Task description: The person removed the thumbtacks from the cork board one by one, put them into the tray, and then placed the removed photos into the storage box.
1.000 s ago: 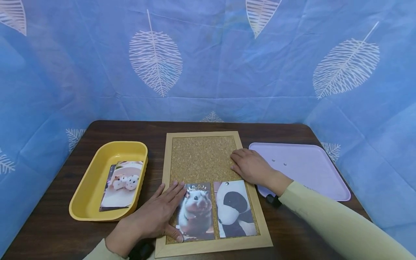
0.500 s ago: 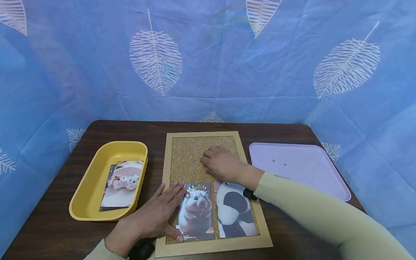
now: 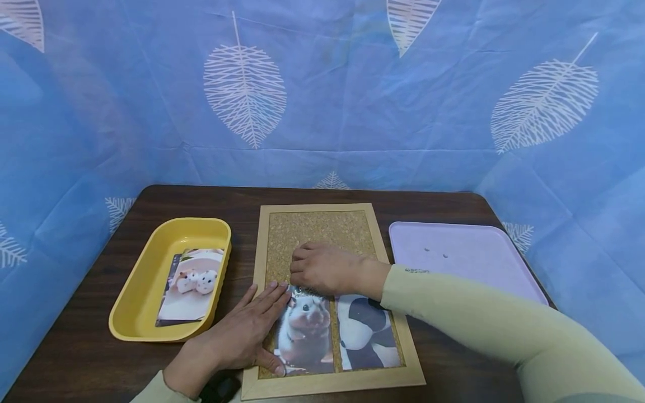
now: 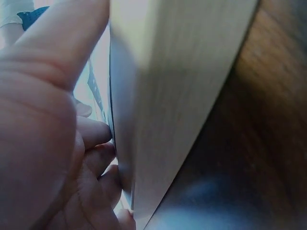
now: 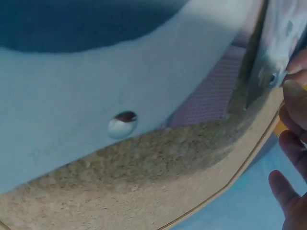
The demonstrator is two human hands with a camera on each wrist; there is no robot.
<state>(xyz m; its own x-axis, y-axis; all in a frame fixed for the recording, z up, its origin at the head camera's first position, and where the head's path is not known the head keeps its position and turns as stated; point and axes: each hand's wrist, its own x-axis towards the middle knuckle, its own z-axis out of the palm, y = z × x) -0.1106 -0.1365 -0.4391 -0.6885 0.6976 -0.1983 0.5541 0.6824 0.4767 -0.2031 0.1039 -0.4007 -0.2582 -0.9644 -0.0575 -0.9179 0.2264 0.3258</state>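
A cork board point(image 3: 317, 229) with a pale wooden frame lies on the table. On its lower half, a photo of a crowned hamster point(image 3: 304, 336) lies beside a black-and-white animal photo point(image 3: 368, 336). My left hand point(image 3: 244, 324) rests spread over the board's left edge, fingertips and thumb on the hamster photo. My right hand point(image 3: 327, 268) is bent over that photo's top edge, its thumb and finger pinching a small silver thumbtack point(image 5: 273, 79). Another silver thumbtack point(image 5: 122, 125) sits in the black-and-white photo's top edge. My right hand hides part of both photos' tops in the head view.
To the left stands a yellow tray point(image 3: 133, 280) holding a small stack of photos point(image 3: 191, 291). A lilac tray point(image 3: 473, 240) with a couple of small silver tacks point(image 3: 426, 249) lies at the right, partly covered by my right sleeve. A blue leaf-print cloth point(image 3: 353, 112) hangs behind.
My right hand has moved left from the board's right edge, across the cork, to the top of the hamster photo. The left hand has stayed in place.
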